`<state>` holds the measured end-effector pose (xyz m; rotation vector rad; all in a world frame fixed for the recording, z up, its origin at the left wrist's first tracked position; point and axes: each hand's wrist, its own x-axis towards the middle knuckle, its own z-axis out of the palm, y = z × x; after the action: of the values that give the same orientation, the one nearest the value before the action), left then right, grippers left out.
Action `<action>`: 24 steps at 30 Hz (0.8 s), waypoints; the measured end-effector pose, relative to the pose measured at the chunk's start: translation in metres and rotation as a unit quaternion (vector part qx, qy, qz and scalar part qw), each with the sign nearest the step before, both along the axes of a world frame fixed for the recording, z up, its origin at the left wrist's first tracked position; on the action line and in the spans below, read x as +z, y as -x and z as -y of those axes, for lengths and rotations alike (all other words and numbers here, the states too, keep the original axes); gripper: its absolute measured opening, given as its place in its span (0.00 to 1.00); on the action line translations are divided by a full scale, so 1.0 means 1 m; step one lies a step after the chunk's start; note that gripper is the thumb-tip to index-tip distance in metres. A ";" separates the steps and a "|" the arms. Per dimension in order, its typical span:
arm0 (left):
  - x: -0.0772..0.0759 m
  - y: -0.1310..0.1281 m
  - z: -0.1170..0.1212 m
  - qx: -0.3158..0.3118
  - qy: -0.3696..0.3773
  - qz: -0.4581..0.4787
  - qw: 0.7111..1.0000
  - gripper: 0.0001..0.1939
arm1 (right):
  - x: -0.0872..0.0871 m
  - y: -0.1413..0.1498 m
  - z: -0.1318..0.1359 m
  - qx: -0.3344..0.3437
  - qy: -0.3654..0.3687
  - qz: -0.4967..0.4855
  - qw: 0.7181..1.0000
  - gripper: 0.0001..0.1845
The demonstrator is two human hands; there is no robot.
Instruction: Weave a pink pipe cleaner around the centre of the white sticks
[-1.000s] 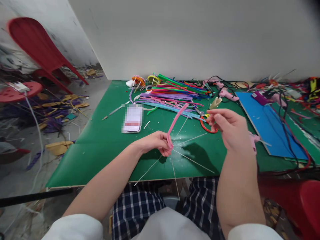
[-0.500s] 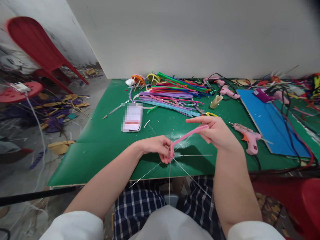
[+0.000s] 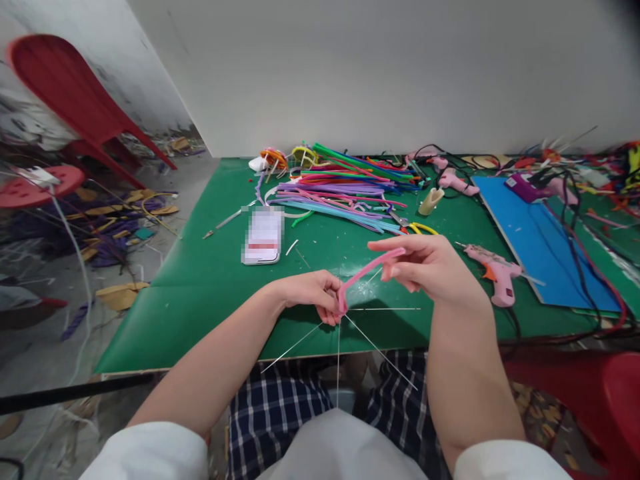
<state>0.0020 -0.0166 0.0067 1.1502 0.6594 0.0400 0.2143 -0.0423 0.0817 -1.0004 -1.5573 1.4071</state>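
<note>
My left hand (image 3: 320,297) is closed in a pinch around the bent lower end of a pink pipe cleaner (image 3: 365,272). Thin white wires (image 3: 383,352) spread out like spokes from this spot; the fingers partly hide where they meet. The pipe cleaner's free end slants up to the right and crosses in front of the fingers of my right hand (image 3: 425,267). That hand has its index finger stretched out and its thumb apart below, with no grip visible on the pipe cleaner.
On the green table (image 3: 200,313) lie a phone (image 3: 263,235), a heap of colourful pipe cleaners (image 3: 345,190) and yellow-handled scissors (image 3: 420,229). To the right are a pink glue gun (image 3: 495,270) with cables and a blue board (image 3: 530,247). A red chair (image 3: 65,93) stands at left.
My right hand has loosened, its thumb now lower and away from the pipe cleaner. The strip's free end has shifted slightly left. My left hand keeps its pinch in nearly the same place.
</note>
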 end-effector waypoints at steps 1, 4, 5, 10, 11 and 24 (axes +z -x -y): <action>0.000 0.000 0.000 -0.002 -0.001 0.000 1.000 0.04 | 0.000 0.002 0.001 -0.002 -0.003 0.001 1.000 0.15; 0.000 0.000 0.000 -0.008 -0.002 0.000 1.000 0.03 | 0.000 0.006 0.002 -0.008 -0.013 0.010 1.000 0.13; -0.001 0.000 0.000 -0.009 -0.003 0.000 1.000 0.04 | 0.000 0.007 0.002 -0.007 -0.015 0.013 1.000 0.13; 0.000 0.001 0.000 -0.010 0.000 0.013 1.000 0.04 | -0.002 0.005 0.001 -0.011 -0.031 0.018 0.999 0.08; 0.000 0.002 0.000 -0.009 0.002 0.020 1.000 0.04 | -0.002 0.005 0.001 -0.023 -0.037 0.019 0.999 0.07; 0.007 0.015 0.001 0.114 0.005 0.165 0.980 0.12 | -0.012 -0.003 -0.011 -0.113 -0.068 -0.071 0.989 0.04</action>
<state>-0.0134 -0.0179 0.0139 1.0240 0.4908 0.4135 0.2176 -0.0309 0.0694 -0.9407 -1.3690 1.1739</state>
